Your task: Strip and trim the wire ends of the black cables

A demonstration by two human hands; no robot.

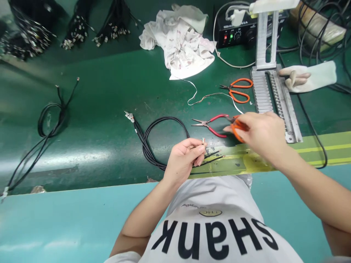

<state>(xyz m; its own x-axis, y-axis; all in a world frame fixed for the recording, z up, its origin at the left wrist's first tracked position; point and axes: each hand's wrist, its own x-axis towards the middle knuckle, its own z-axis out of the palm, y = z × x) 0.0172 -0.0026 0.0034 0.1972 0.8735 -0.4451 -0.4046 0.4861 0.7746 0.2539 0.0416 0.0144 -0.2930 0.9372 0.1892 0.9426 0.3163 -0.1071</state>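
My left hand (189, 153) pinches the end of a black cable, with short bare wire strands (203, 140) showing above the fingertips. The cable's black coil (148, 146) lies to the left of that hand, its metal connectors (129, 116) at the far end. Two more stripped black ends (218, 157) stick out to the right, below the fingers. My right hand (256, 131) is closed around an orange-handled hand tool (238, 128), whose head is mostly hidden. Between the hands, red-handled needle-nose pliers (211, 125) lie spread on the table.
Orange-handled snips (241, 90) lie beside a metal slotted fixture (264, 91) at right. A white glove (309, 76), a control box (236, 33) and a crumpled cloth (181, 40) sit farther back. Another cable coil (52, 124) lies left, with cable bundles (30, 33) behind.
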